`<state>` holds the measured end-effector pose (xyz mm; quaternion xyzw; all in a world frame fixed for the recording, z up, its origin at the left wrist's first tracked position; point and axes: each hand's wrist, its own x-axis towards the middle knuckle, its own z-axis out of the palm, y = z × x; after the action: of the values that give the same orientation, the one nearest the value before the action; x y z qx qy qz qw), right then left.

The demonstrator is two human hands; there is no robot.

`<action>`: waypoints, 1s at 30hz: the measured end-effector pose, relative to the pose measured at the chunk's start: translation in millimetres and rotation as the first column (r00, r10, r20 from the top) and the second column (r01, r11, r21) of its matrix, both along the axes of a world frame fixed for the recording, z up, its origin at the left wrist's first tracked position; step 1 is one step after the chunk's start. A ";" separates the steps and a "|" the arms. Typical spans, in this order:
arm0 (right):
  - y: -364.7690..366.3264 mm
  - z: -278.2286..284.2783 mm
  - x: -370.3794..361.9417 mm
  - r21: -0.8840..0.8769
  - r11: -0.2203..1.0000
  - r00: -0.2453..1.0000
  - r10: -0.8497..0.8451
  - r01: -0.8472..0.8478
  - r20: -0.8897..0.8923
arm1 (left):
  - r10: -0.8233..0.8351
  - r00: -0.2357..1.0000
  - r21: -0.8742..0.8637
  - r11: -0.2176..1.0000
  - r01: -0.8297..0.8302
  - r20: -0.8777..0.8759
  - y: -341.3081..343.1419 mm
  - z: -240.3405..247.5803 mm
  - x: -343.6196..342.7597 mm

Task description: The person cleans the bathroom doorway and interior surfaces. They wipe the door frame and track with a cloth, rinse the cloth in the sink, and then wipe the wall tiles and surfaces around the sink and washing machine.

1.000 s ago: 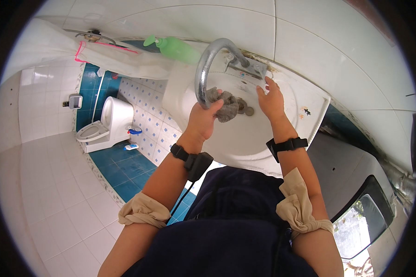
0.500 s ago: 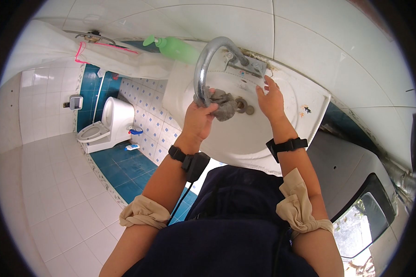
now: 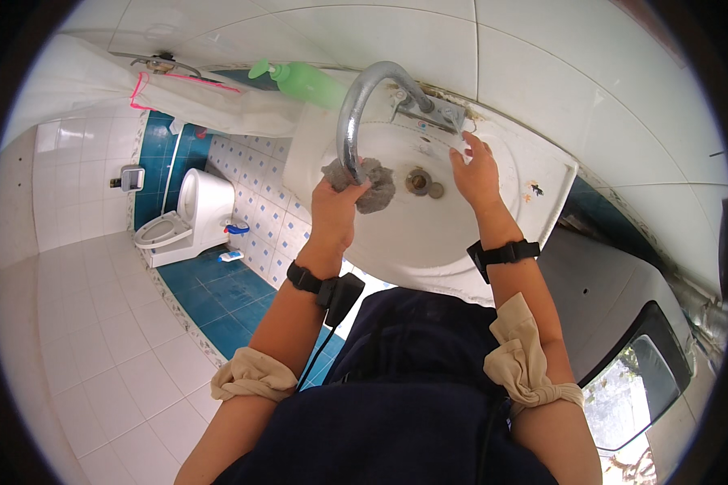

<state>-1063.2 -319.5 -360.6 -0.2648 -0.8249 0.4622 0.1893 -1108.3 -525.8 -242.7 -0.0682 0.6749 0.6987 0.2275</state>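
Observation:
My left hand [image 3: 333, 212] grips a crumpled grey rag [image 3: 378, 189] under the mouth of the curved metal faucet [image 3: 350, 121]. The rag spreads over the left side of the white sink basin [image 3: 412, 255], and the fingers beneath it are partly hidden. Over the basin's right side, my right hand [image 3: 478, 176] has its thumb and fingers apart. Its fingertips are beside the faucet's base [image 3: 441, 115]; whether they touch it I cannot tell. Between the hands lies the round drain [image 3: 418, 182], with a small round stopper [image 3: 436, 191] beside it.
A green pump bottle [image 3: 311, 84] lies tilted behind the sink, next to a white curtain [image 3: 251, 113]. Farther left are a white toilet [image 3: 198, 214] and a small bottle [image 3: 231, 256] on blue tiles. A grey appliance [image 3: 590, 287] stands at the right.
My left hand has shifted slightly left and the rag with it, uncovering more of the drain. The rag now looks more spread out. My right hand is almost unmoved.

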 end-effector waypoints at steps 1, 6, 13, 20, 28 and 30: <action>1.6 -1.0 2.3 0.163 0.986 0.999 -0.031 0.037 -0.037 | -0.001 1.000 -0.003 1.000 0.001 0.003 -0.3 4.7 0.3; -43.1 50.7 4.9 -0.015 1.000 0.999 -0.010 0.010 -0.036 | 0.127 0.992 0.006 0.992 -0.127 -0.021 -34.1 -0.9 -6.9; -118.8 24.6 -36.1 -0.986 -0.059 0.968 0.189 -0.156 -0.164 | 0.158 0.986 -0.044 0.986 -0.160 -0.051 -44.5 3.9 -7.9; -127.5 22.1 -26.1 -0.671 0.687 0.907 0.417 -0.277 0.052 | 0.146 0.989 0.060 0.988 -0.145 -0.015 -49.1 0.2 -2.3; -120.5 1.8 -11.3 -0.954 0.298 0.997 0.054 0.028 0.046 | 0.140 0.988 -0.039 0.990 -0.137 0.072 -28.0 -34.4 -2.9; -123.3 4.0 -4.5 -0.686 0.725 0.996 0.093 -0.064 0.006 | 0.165 0.937 -0.106 0.985 -0.138 0.308 -23.7 -41.6 -2.8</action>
<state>-1067.7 -442.9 -356.6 -0.2898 -0.6107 0.7357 0.0423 -1111.1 -549.4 -284.3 -0.2402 0.6508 0.6657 0.2749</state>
